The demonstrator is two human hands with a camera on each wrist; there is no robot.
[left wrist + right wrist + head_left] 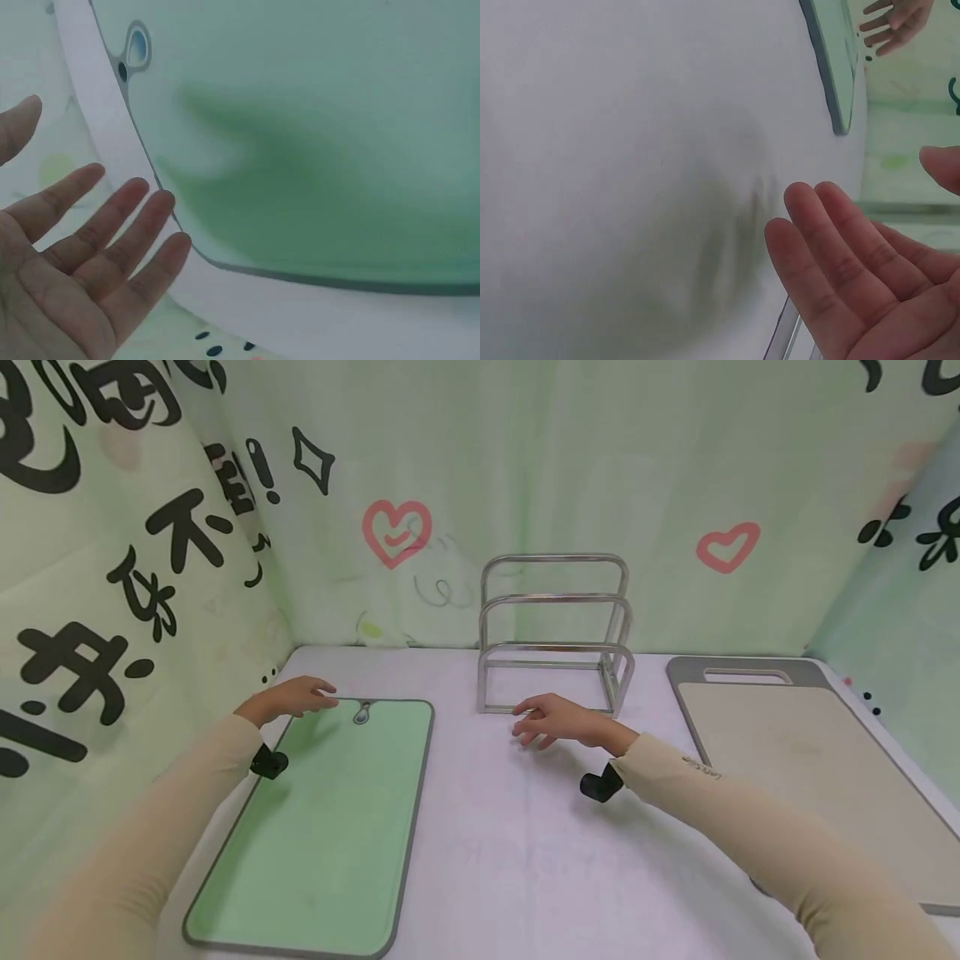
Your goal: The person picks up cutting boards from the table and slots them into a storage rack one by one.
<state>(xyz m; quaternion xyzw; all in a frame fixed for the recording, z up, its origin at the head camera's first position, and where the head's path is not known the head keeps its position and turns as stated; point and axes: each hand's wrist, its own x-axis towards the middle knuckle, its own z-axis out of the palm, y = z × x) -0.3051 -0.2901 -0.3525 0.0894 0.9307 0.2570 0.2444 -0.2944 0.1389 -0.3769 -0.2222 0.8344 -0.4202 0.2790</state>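
A green cutting board [330, 827] with a grey edge and a small hole near its far end lies flat on the left. Over its far left corner hovers my left hand [294, 697], fingers loosely extended and nothing in them; the left wrist view shows its open palm [82, 285] beside the board's edge. My right hand [558, 722] is held above the white cloth, just in front of a metal rack [555, 647] with several upright loops. Its fingers [832, 255] are relaxed and slightly bent, holding nothing. The rack holds no board.
On the right lies a beige cutting board [810, 760] with a grey rim and a handle slot, partly covered by my right sleeve. A white cloth [480, 860] covers the table. Printed green curtains [570, 460] enclose the back and sides.
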